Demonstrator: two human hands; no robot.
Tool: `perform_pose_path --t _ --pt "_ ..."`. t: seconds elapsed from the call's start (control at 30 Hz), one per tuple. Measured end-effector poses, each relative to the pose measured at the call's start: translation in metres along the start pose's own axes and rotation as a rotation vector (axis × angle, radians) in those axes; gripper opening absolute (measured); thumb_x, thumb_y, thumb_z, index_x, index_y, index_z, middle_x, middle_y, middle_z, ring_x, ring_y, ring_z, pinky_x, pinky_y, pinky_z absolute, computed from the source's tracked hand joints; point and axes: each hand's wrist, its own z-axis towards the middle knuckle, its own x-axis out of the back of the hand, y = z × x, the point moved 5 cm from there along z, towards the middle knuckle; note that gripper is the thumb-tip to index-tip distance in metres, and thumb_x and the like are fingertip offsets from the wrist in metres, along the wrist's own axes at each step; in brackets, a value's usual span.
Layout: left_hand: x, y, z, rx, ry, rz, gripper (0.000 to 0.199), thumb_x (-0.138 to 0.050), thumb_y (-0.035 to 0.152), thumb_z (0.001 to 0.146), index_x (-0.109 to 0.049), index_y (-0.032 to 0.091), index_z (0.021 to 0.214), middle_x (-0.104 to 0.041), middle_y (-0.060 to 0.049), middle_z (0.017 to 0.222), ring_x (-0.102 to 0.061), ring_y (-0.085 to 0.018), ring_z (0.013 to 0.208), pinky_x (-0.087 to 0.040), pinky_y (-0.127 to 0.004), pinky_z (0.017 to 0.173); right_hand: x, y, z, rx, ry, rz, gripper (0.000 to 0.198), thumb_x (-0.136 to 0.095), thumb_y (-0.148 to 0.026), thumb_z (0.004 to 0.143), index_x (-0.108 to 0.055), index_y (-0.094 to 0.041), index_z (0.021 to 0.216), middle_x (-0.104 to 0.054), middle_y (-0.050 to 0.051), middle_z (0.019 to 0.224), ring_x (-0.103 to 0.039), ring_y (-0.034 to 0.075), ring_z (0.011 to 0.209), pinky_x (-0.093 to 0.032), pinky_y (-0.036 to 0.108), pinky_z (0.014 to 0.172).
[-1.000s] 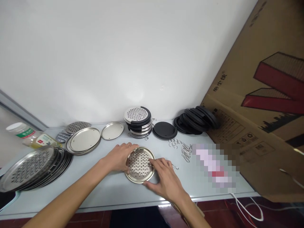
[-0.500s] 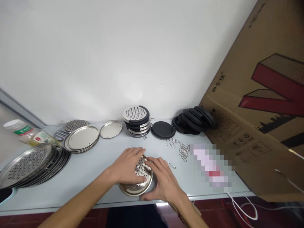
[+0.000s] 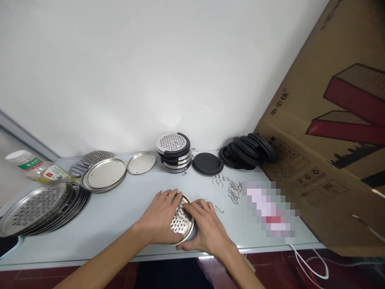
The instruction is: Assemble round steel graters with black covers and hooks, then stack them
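Note:
Low over the front of the table, a round metal grater (image 3: 181, 220) with punched holes is held between both hands. My left hand (image 3: 161, 216) wraps its left side, with the thumb along the near edge. My right hand (image 3: 207, 226) grips the right rim, fingertips on the holed face and thumb at the near edge. The grater's left part is hidden under the left hand. Just right of the hands lies a wire clip (image 3: 219, 209). Behind it are loose metal rings (image 3: 220, 179) and more clips (image 3: 234, 192).
Stacked graters (image 3: 39, 204) and plain metal discs (image 3: 106, 173) are at left, near a bottle (image 3: 54, 173) and a jar (image 3: 24, 159). A stack with black rims (image 3: 173, 145), black discs (image 3: 207, 163) and black rings (image 3: 249, 150) line the back. A cardboard box (image 3: 315, 180) stands right.
My left hand has shifted over the grater, its thumb now lower along the near edge, and more of the holed face shows. The right hand keeps its grip on the rim.

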Motion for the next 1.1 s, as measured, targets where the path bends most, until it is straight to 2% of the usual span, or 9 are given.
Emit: perform_pose_path --t 0.17,0.33,0.6,0.83,0.9,1.03,1.1 --pt "-0.002 0.001 0.001 0.002 0.021 0.014 0.109 -0.071 0.051 0.060 -0.027 0.014 0.153 -0.029 -0.018 0.158 -0.024 -0.039 0.146 -0.020 -0.051 0.119 0.000 -0.001 0.001 0.002 -0.008 -0.012 0.087 -0.084 -0.065 0.053 -0.056 -0.025 0.126 -0.066 0.005 0.112 -0.051 0.029 0.106 -0.036 0.046 0.095" --pt "-0.001 -0.001 0.004 0.026 0.001 -0.025 0.111 -0.073 0.051 0.056 -0.029 0.019 0.152 -0.032 -0.016 0.157 -0.026 -0.039 0.144 -0.026 -0.051 0.115 -0.001 0.000 0.001 -0.004 -0.008 -0.037 0.089 -0.083 -0.067 0.052 -0.057 -0.024 0.126 -0.067 0.006 0.113 -0.051 0.031 0.106 -0.037 0.047 0.095" --pt "0.005 -0.004 0.015 0.059 0.010 -0.052 0.119 -0.081 0.056 0.042 -0.035 0.028 0.148 -0.044 -0.013 0.143 -0.042 -0.040 0.126 -0.039 -0.051 0.102 0.000 0.001 0.001 0.012 0.014 -0.019 0.091 -0.091 -0.060 0.043 -0.058 -0.026 0.120 -0.067 0.003 0.118 -0.051 0.030 0.107 -0.036 0.045 0.095" --pt "0.007 0.005 0.022 0.118 -0.046 0.014 0.125 -0.084 0.052 0.037 -0.034 0.025 0.148 -0.045 -0.017 0.140 -0.045 -0.041 0.121 -0.039 -0.056 0.099 -0.002 0.002 0.001 0.011 0.017 -0.007 0.089 -0.089 -0.062 0.047 -0.057 -0.026 0.121 -0.067 0.004 0.117 -0.050 0.031 0.106 -0.035 0.046 0.094" --pt "0.009 0.010 0.020 0.133 -0.067 0.006 0.122 -0.081 0.048 0.042 -0.030 0.024 0.150 -0.043 -0.018 0.144 -0.042 -0.042 0.127 -0.036 -0.057 0.103 -0.003 0.002 0.001 0.006 0.016 -0.011 0.087 -0.088 -0.063 0.047 -0.058 -0.026 0.120 -0.068 0.005 0.116 -0.050 0.031 0.105 -0.035 0.046 0.094" --pt "0.008 0.016 0.013 0.167 -0.109 -0.008 0.114 -0.073 0.037 0.052 -0.023 0.022 0.153 -0.030 -0.018 0.157 -0.026 -0.041 0.143 -0.018 -0.064 0.114 -0.003 0.001 0.001 -0.004 0.007 -0.021 0.087 -0.083 -0.069 0.052 -0.057 -0.027 0.123 -0.067 0.004 0.115 -0.050 0.030 0.107 -0.034 0.048 0.096" --pt "0.007 0.016 0.010 0.183 -0.114 -0.022 0.113 -0.071 0.035 0.054 -0.022 0.020 0.154 -0.026 -0.017 0.159 -0.021 -0.039 0.146 -0.014 -0.065 0.116 -0.002 0.002 0.001 -0.007 0.005 -0.019 0.089 -0.082 -0.070 0.052 -0.057 -0.026 0.125 -0.067 0.005 0.115 -0.050 0.031 0.107 -0.033 0.048 0.097"
